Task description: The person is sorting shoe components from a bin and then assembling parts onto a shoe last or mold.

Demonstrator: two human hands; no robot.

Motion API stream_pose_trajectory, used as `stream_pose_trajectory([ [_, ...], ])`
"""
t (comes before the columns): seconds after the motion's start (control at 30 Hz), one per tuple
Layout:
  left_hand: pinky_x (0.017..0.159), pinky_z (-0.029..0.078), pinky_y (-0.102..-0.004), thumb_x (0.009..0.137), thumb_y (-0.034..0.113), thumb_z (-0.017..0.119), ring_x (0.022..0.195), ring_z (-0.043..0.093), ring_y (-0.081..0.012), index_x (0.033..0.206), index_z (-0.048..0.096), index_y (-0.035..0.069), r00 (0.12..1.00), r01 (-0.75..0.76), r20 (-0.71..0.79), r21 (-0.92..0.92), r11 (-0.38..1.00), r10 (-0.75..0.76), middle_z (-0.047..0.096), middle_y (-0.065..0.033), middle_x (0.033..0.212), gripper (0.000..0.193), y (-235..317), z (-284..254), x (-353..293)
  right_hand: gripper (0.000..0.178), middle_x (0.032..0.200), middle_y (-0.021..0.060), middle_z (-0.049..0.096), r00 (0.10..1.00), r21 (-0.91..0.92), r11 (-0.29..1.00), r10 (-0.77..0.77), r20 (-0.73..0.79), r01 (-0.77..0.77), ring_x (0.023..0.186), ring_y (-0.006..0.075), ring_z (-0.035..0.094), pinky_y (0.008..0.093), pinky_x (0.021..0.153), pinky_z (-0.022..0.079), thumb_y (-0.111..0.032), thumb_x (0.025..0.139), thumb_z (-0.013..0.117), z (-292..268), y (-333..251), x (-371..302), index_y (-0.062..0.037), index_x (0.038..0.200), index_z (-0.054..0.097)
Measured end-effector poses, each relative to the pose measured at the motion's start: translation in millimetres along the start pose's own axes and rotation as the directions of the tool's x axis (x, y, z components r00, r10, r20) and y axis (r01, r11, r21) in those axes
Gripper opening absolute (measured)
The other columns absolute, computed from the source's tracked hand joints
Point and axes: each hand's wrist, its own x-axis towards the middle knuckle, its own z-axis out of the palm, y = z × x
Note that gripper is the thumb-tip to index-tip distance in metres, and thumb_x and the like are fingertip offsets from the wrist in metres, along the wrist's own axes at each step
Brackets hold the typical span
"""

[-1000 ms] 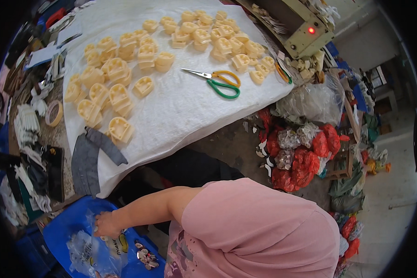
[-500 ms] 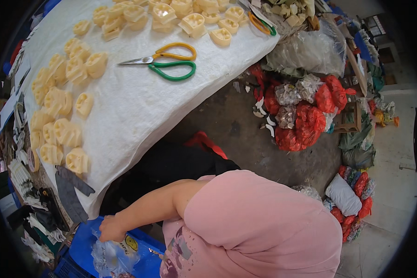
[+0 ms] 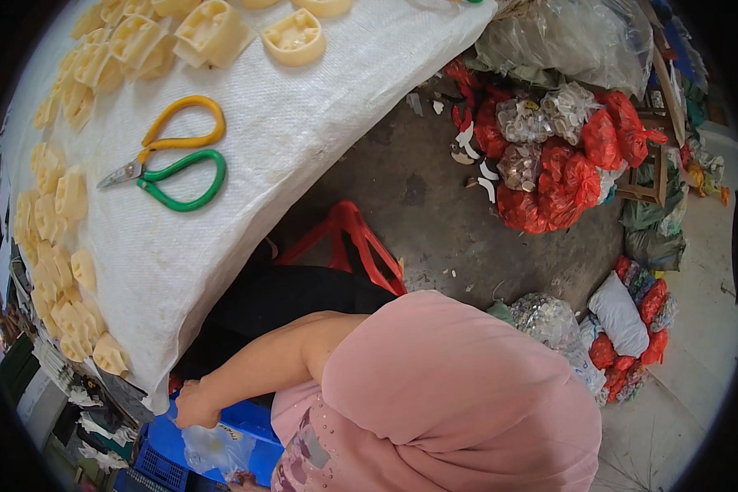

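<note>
Now our right hand is curled over the top of the clear plastic bag in the blue tub; a sliver of our left hand seems to show at the lower edge, its grip beyond telling. Since half a second ago our view has shifted, so the yellow-and-green-handled scissors on the white-covered worktop appear farther left.

Moulded parts, scissors and piled bags suggest a workshop.

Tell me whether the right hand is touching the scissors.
Apart: the head view shows white cloth between the scissors and the right hand, lower in the picture.
</note>
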Motion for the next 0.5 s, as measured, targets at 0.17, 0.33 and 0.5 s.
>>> stream_pose_trajectory([
  [0.17,0.075,0.042,-0.0351,0.089,0.017,0.053,0.084,0.05,-0.0251,0.102,0.044,0.004,1.0,0.005,0.029,0.029,1.0,-0.006,0.046,-0.012,0.094,0.02,-3,14,-4,0.033,0.09,0.0166,0.066,1.0,-0.012,1.0,0.017,0.009,-0.016,0.089,0.0366,0.065,0.0496,0.072,0.049,-0.009,0.066,0.065,-5,7,-12,-0.0073,0.099,0.064],
  [0.33,0.081,0.043,-0.0354,0.089,0.015,0.053,0.09,0.052,-0.026,0.11,0.045,0.003,0.998,0.016,0.056,0.037,0.999,-0.018,0.048,-0.0136,0.102,0.025,-12,17,8,0.033,0.089,0.0168,0.066,0.999,-0.001,0.999,0.046,0.006,-0.046,0.089,0.0363,0.065,0.0488,0.072,0.049,-0.008,0.065,0.065,-1,9,-9,-0.0067,0.098,0.064],
  [0.5,0.086,0.044,-0.0356,0.089,0.013,0.054,0.097,0.053,-0.0269,0.117,0.046,0.001,0.999,0.005,0.045,0.022,1.0,-0.006,0.051,-0.0152,0.11,0.031,-11,16,13,0.031,0.087,0.0196,0.065,0.996,0.029,0.998,0.06,0.069,-0.062,0.086,0.0381,0.065,0.0489,0.069,0.051,-0.008,0.065,0.065,6,4,-2,-0.006,0.096,0.064],
])
